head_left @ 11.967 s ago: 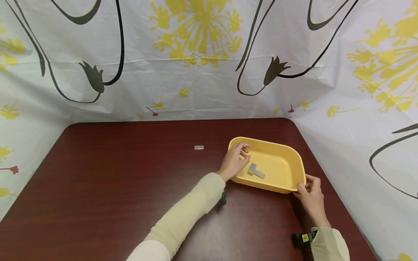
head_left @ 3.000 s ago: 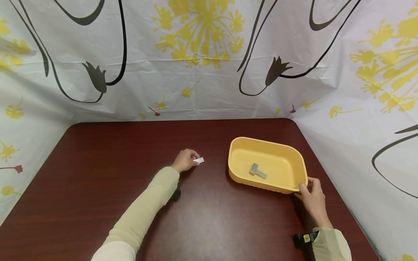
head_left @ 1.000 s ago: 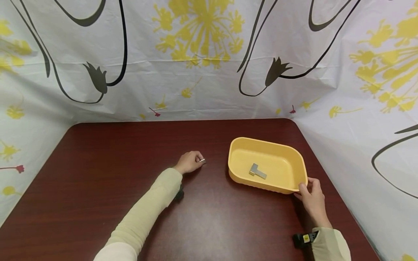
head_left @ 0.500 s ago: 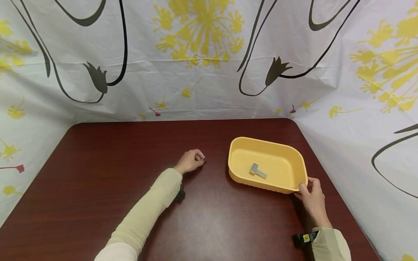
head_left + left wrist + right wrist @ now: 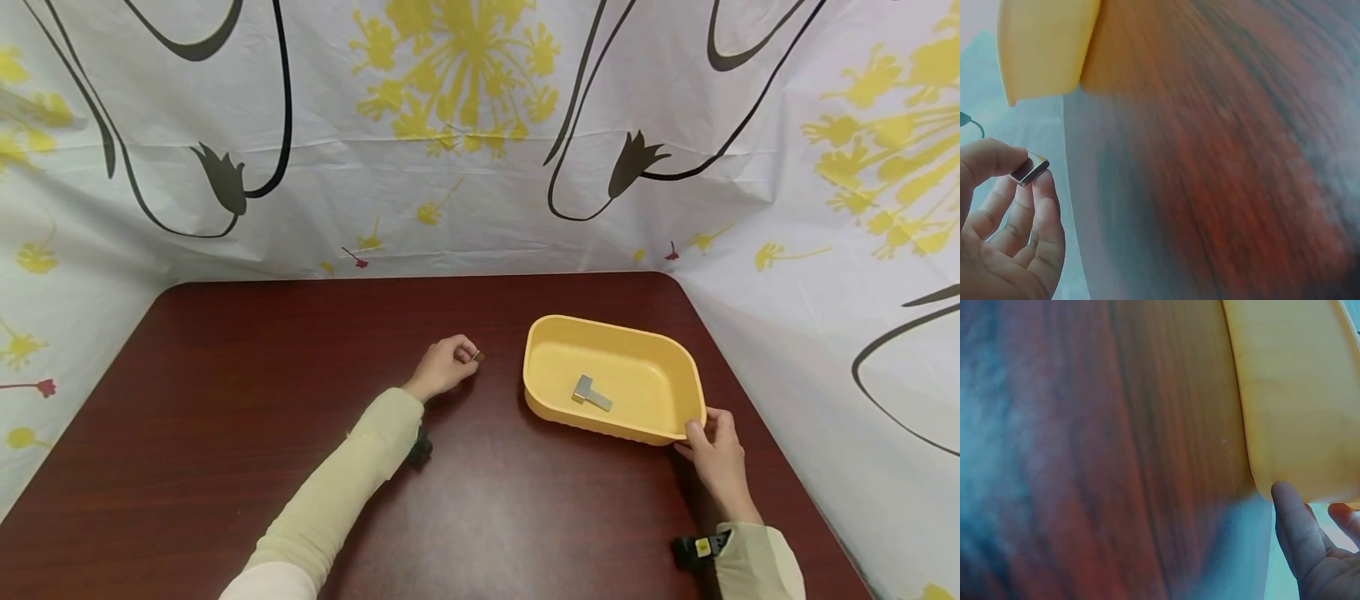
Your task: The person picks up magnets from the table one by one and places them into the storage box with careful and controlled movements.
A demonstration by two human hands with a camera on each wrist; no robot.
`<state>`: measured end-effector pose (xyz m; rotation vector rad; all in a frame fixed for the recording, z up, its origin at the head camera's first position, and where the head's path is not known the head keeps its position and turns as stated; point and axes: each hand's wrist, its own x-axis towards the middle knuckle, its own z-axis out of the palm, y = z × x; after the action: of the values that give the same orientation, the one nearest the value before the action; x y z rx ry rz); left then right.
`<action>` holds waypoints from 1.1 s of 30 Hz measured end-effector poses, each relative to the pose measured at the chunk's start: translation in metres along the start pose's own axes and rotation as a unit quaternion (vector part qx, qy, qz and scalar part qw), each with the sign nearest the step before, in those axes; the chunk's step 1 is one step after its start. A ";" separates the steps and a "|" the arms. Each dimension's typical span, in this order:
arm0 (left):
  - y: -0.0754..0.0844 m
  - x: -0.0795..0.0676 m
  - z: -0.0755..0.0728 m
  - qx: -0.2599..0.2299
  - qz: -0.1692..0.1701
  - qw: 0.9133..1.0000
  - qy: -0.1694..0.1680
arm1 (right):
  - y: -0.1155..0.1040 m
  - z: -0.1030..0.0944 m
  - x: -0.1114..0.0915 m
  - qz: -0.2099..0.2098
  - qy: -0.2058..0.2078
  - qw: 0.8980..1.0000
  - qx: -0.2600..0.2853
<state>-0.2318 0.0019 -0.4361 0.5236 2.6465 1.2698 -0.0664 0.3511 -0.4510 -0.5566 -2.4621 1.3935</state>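
Observation:
My left hand is above the table, left of the yellow tray. Its thumb and fingertips pinch a small silver metal block, whose flat end shows in the left wrist view. In the head view only a bit of that block pokes past the fingertips. At the tray's near right corner, my right hand grips the rim, thumb on top and fingers against the outer side. Two flat metal pieces lie in the tray, touching in a T shape.
The dark red-brown wooden table has a glossy patch near the middle front. Behind it and at both sides hangs a white flowered curtain. The tray sits close to the table's right edge.
Earlier the metal block lay on the table while the left hand was at the tray; now that hand holds it. Lately the hand has turned the block and shifted slightly right. The right hand stays put.

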 end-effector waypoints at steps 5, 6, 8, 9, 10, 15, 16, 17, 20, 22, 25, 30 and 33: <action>0.000 0.002 0.001 -0.029 0.033 0.999 0.010 | 0.000 0.000 0.000 0.001 -0.003 1.000 0.000; 0.000 0.002 0.001 -0.036 0.037 0.999 0.012 | 0.000 0.000 0.000 0.001 -0.002 1.000 -0.002; 0.003 0.002 0.002 -0.043 0.040 0.998 0.017 | -0.001 0.000 0.000 0.002 0.000 1.000 -0.004; 0.006 0.001 0.001 -0.045 0.029 0.998 0.016 | -0.001 0.000 0.000 0.003 0.000 1.000 -0.005; 0.008 0.001 0.001 -0.048 0.029 0.998 0.019 | -0.001 0.000 0.000 0.003 0.000 1.000 -0.005; 0.014 0.001 0.002 -0.049 0.037 0.997 0.034 | -0.001 0.000 0.000 0.007 0.001 1.000 -0.005; 0.015 0.001 0.002 -0.053 0.038 0.997 0.035 | -0.001 0.000 0.001 0.007 0.001 1.000 -0.005; 0.017 0.001 0.002 -0.056 0.041 0.997 0.037 | -0.001 0.000 0.001 0.007 0.001 1.000 -0.005; 0.023 0.001 0.003 -0.064 0.044 0.996 0.040 | -0.001 0.000 0.001 0.007 0.001 1.000 -0.005; 0.027 0.001 0.003 -0.071 0.047 0.996 0.042 | -0.001 -0.001 0.000 0.008 0.000 1.000 -0.004; 0.031 0.002 0.004 -0.076 0.048 0.995 0.041 | -0.001 -0.001 0.000 0.009 -0.002 1.000 -0.004; 0.036 0.003 0.005 -0.084 0.049 0.994 0.039 | -0.002 -0.001 0.000 0.011 -0.011 1.000 -0.006; 0.040 0.005 0.006 -0.084 0.053 0.994 0.035 | -0.003 -0.002 0.000 0.013 -0.013 1.000 -0.004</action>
<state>-0.2251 0.0316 -0.4090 0.6105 2.5657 1.5539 -0.0666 0.3515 -0.4478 -0.5779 -2.4894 1.4110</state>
